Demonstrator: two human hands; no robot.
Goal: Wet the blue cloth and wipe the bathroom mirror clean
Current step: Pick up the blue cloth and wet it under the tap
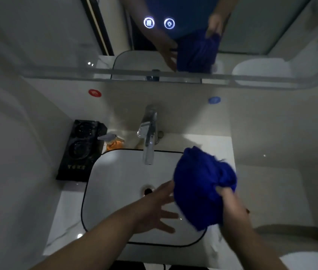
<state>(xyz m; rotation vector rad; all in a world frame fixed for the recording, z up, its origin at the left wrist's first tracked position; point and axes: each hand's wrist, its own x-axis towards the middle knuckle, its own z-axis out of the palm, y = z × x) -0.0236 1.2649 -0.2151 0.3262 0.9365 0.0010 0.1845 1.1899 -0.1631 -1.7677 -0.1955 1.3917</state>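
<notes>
A bunched blue cloth point(199, 184) hangs over the right side of the white sink basin point(115, 172). My right hand point(230, 201) grips it from the right at its gathered end. To the cloth's left, my left hand point(158, 211) spreads its fingers open over the basin, its fingertips near or touching the cloth's edge. The chrome tap point(149, 137) stands behind the basin, and I see no water running from it. The mirror point(251, 26) fills the wall above and reflects both hands and the cloth.
A black tray point(80, 151) with two cup holders sits left of the basin. An orange soap pump bottle point(113, 143) stands beside it. Two lit touch buttons point(159, 23) glow on the mirror. Red point(95, 92) and blue point(214, 100) round stickers mark the wall.
</notes>
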